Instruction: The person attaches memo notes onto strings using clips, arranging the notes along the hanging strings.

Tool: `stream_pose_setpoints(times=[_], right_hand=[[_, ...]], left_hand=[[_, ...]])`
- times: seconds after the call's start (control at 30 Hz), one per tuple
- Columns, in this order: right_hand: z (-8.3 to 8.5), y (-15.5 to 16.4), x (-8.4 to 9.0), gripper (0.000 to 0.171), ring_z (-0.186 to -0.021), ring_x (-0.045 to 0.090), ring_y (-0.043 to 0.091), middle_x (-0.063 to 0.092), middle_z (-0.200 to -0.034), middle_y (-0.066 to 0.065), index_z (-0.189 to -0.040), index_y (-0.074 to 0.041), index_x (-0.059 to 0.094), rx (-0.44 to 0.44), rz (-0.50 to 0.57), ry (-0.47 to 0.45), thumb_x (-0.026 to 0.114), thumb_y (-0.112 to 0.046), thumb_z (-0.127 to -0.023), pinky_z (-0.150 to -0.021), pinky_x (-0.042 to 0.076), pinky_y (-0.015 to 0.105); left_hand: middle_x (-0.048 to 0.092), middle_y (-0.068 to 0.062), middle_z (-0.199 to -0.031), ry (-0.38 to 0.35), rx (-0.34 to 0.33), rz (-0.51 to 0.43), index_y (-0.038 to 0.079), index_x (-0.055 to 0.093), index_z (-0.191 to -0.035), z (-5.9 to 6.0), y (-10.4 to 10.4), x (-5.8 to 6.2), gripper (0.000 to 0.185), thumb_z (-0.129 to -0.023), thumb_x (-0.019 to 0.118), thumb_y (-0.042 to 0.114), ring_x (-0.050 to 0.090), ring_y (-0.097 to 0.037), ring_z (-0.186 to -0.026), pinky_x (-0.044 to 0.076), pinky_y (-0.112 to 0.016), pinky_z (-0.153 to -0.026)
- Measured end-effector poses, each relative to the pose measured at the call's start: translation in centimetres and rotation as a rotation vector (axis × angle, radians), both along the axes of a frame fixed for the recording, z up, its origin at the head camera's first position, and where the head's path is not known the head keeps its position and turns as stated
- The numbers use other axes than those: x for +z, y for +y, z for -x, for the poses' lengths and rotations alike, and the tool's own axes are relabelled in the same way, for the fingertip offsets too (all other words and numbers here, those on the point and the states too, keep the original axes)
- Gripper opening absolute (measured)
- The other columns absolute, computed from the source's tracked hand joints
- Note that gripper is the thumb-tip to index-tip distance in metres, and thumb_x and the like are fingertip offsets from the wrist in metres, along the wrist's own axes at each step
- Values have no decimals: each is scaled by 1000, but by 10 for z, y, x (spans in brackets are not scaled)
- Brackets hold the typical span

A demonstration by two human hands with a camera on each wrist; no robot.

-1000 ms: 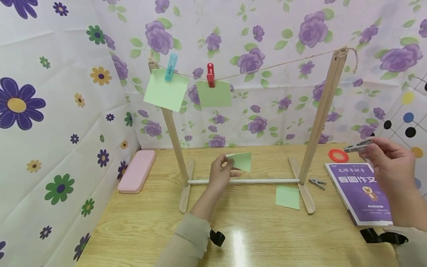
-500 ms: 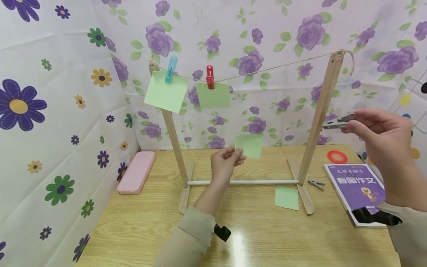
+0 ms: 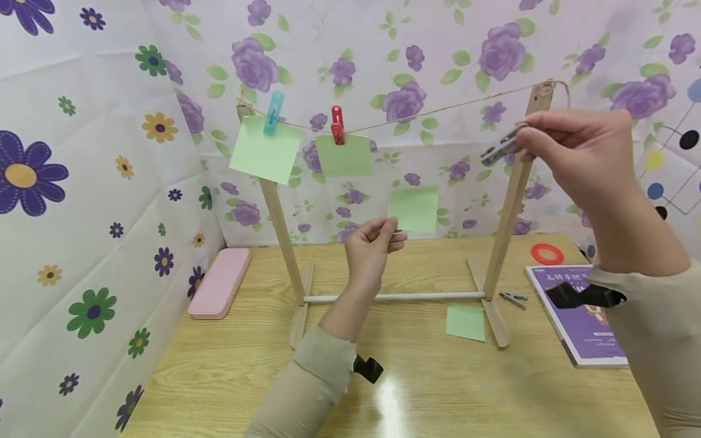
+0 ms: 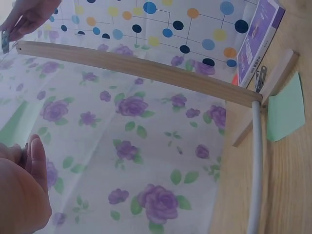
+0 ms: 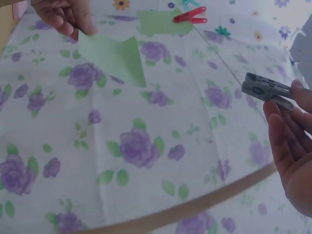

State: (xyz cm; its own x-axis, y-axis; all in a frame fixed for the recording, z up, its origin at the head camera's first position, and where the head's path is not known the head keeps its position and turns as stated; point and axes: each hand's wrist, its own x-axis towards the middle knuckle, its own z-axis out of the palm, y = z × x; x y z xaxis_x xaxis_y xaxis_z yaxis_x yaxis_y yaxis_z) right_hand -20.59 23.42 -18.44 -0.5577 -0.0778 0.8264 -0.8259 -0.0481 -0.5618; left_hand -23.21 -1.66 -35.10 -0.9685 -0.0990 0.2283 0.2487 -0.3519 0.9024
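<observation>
My left hand (image 3: 372, 246) pinches a green paper note (image 3: 413, 209) by its lower left corner and holds it up below the string (image 3: 438, 111). The same note (image 5: 114, 56) shows in the right wrist view. My right hand (image 3: 569, 152) grips a grey clothespin (image 3: 499, 149) near the top of the right wooden post (image 3: 512, 188); the pin (image 5: 268, 90) points left. On the string hang two green notes, one under a blue pin (image 3: 272, 112), one under a red pin (image 3: 337, 125).
A wooden stand with a white crossbar (image 3: 394, 297) sits on the table. A loose green note (image 3: 466, 321) and a grey clothespin (image 3: 513, 298) lie by its right foot. A purple book (image 3: 580, 316), a red ring (image 3: 546, 253) and a pink case (image 3: 220, 283) lie around.
Both hands have risen. The left lifted the green note from just above the table toward the string. The right carried the grey pin up and left to the right post's top.
</observation>
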Motion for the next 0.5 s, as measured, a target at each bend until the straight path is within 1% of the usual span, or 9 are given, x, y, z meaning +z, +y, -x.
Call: stream_pose_setpoints(times=[0.03, 0.1, 0.17, 0.27, 0.37, 0.43, 0.5], right_hand=[[2, -5, 4, 13, -56, 64, 17, 71, -77, 13, -87, 27, 60, 17, -14, 26, 62, 19, -78, -59, 57, 21], [4, -15, 14, 11, -57, 64, 15, 71, -76, 11, -85, 26, 61, 23, -59, 93, 63, 17, -78, -57, 56, 20], [6, -25, 23, 12, -58, 64, 14, 71, -76, 10, -82, 25, 61, 30, -102, 153, 65, 15, -79, -59, 56, 18], [8, -40, 37, 13, -62, 65, 12, 71, -76, 6, -81, 23, 63, -5, -161, 221, 67, 11, -79, -63, 56, 16], [11, -52, 52, 7, -63, 64, 8, 70, -75, -4, -80, 15, 69, -146, -266, 260, 68, 8, -80, -64, 54, 13], [15, -57, 61, 5, -62, 62, 6, 67, -75, -13, -81, 9, 72, -245, -344, 285, 68, 5, -81, -60, 51, 11], [18, -62, 69, 7, -61, 60, 2, 64, -75, -20, -83, 4, 74, -330, -429, 321, 68, 0, -84, -57, 49, 10]], left_hand=[[70, -15, -86, 16, 10, -2, 1, 67, -96, 0, 0, 2, 33, -81, 73, 30, 70, -21, -74, 60, -33, -69], [69, -16, -85, 46, 28, -19, 0, 67, -95, 1, 1, 6, 33, -81, 73, 30, 70, -22, -72, 60, -34, -68], [69, -18, -85, 67, 42, -29, 0, 66, -95, 0, 1, 10, 34, -82, 73, 30, 70, -22, -71, 60, -35, -68], [68, -22, -86, 87, 53, -42, -1, 66, -95, -1, 1, 17, 35, -82, 73, 30, 70, -23, -71, 60, -36, -68], [67, -23, -88, 97, 48, -38, -1, 66, -96, -2, 2, 24, 35, -82, 72, 31, 70, -23, -73, 60, -36, -70], [68, -22, -87, 105, 47, -34, -1, 66, -96, -2, 3, 28, 35, -82, 72, 31, 70, -24, -73, 60, -36, -70], [67, -23, -87, 124, 51, -24, -1, 66, -96, -2, 4, 32, 34, -83, 72, 30, 70, -25, -73, 60, -37, -70]])
